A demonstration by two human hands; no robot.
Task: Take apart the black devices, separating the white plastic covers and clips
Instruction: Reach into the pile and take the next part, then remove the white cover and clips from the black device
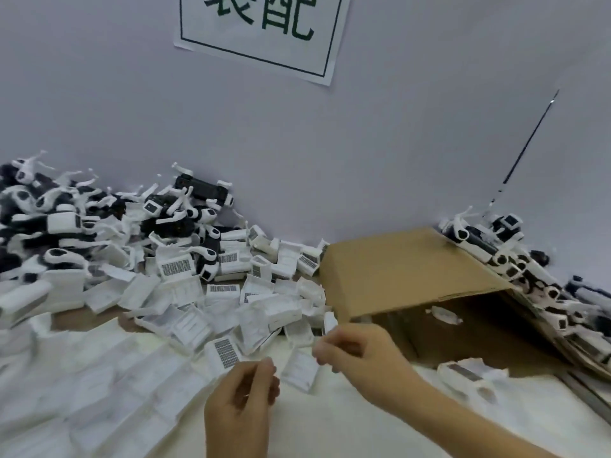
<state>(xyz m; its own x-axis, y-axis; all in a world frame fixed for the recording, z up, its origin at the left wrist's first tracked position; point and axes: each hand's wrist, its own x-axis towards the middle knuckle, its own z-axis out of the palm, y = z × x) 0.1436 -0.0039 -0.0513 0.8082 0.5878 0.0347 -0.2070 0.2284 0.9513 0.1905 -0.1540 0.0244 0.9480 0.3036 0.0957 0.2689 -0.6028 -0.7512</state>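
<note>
Black devices (66, 223) with white clips still on them lay heaped at the far left of the surface (347, 421), against the pale wall (330, 143), and one long black unit (203, 190) sat at the top of that heap. A second, smaller heap of black devices (515, 259) ran along the right side behind and beside a cardboard box (410, 269), which lay on its side with its open mouth toward the person and a small white piece (444, 315) inside it. On the wall above hung a white paper sign (264, 31) with dark green characters, cut off by the top edge. Separated white plastic covers (205, 305) were spread in a loose pile between the left heap and the box, several showing barcode labels, and one more white cover (469, 375) lay alone in front of the box. Flat white sheets (82, 385) covered the near left of the surface. Both hands hung low in the middle, near each other but apart. The left hand (243, 396) had its fingers curled inward and its thumb against them; whether its grip held anything could not be told. The right hand (355, 352) also had its fingers curled, fingertips drawn together, and blur hid whether its grip pinched something.
</note>
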